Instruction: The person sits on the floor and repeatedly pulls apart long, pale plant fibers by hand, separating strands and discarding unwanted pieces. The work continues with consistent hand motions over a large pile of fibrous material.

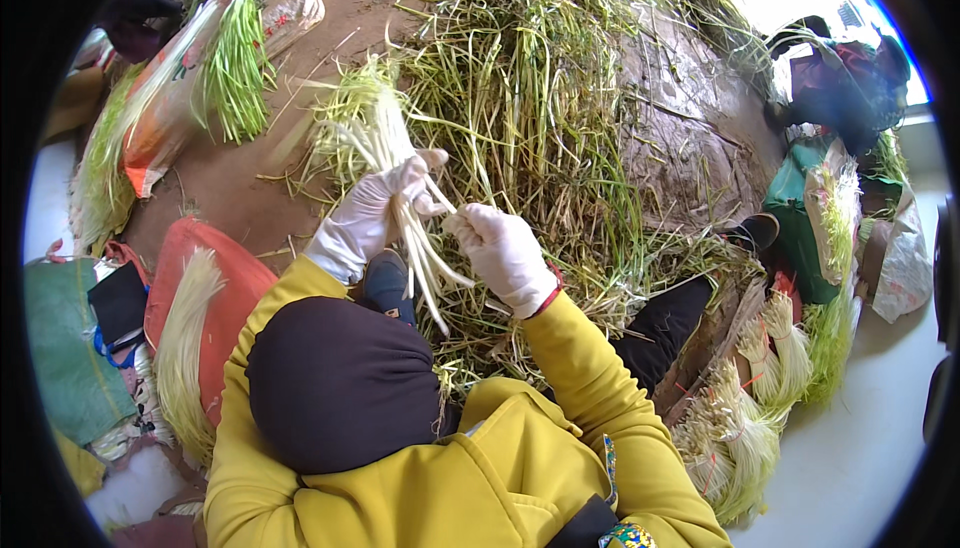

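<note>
My left hand (379, 199), in a whitish glove, is shut around a bunch of long pale stalks (386, 117). Their yellow-green leafy ends point up and away, while several white ends hang below the fist. Close by on the right, my right hand (495, 248), also gloved, has its fingers pinched together at a white stalk that runs from the bunch. The fingertips hide how much of the stalk is held. Under both hands lies a large heap of loose green and yellowing leaves and stalks (525, 113).
Tied bundles of pale stalks (735, 428) lie at the lower right. More stalks (184, 345) rest on a red sack (225, 278) at left, and green-leaved ones (240, 75) on a sack at upper left. Another person (847, 90) is at the upper right. My dark shoe (388, 285) is below my hands.
</note>
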{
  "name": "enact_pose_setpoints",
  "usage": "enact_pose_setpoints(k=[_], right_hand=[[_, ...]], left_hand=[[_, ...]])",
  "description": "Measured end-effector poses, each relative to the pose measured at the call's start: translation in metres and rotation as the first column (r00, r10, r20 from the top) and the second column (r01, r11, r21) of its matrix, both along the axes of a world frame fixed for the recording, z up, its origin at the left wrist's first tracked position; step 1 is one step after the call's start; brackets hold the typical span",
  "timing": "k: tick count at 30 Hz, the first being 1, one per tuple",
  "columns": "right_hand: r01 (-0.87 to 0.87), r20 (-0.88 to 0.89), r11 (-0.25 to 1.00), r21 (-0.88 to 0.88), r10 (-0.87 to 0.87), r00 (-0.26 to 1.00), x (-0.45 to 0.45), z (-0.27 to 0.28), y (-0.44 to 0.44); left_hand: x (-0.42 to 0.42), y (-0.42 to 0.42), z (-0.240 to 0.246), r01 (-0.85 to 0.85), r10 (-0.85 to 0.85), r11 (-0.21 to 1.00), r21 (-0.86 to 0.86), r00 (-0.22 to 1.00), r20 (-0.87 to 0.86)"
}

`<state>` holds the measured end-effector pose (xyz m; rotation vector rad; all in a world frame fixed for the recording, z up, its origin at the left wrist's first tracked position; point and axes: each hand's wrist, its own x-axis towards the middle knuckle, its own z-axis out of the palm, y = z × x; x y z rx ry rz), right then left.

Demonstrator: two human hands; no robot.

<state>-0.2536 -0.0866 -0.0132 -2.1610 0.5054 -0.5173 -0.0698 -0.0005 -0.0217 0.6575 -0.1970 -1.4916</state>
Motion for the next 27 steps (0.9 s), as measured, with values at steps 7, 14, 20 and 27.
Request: enact_pose_setpoints(k=[7, 14, 20, 27], right_hand=[[-0.048, -0.074, 0.882, 0.469, 0.093, 0.993, -0.017, 0.009, -0.005], [-0.037, -0.117, 0.673, 0.739, 0.181, 0.977, -0.039, 0.028, -0.016], [0.094, -0.126, 0.631, 0.770, 0.005, 0.992, -0.111, 0.039, -0.031], [0.056, 0.256, 0.453, 0.890, -0.599, 0.759, -0.237, 0.021, -0.072]], left_hand=[[-0.002, 0.003, 0.005, -0.175, 0.176, 0.981, 0.081, 0.984, -0.009], [-0.007, 0.005, 0.014, -0.256, 0.232, 0.964, 0.072, 0.942, 0.242], [0.017, 0.013, 0.010, -0.432, 0.410, 0.897, 0.093, 0.893, 0.187], [0.055, 0.032, 0.006, -0.491, 0.485, 0.871, 0.021, 0.865, 0.128]])
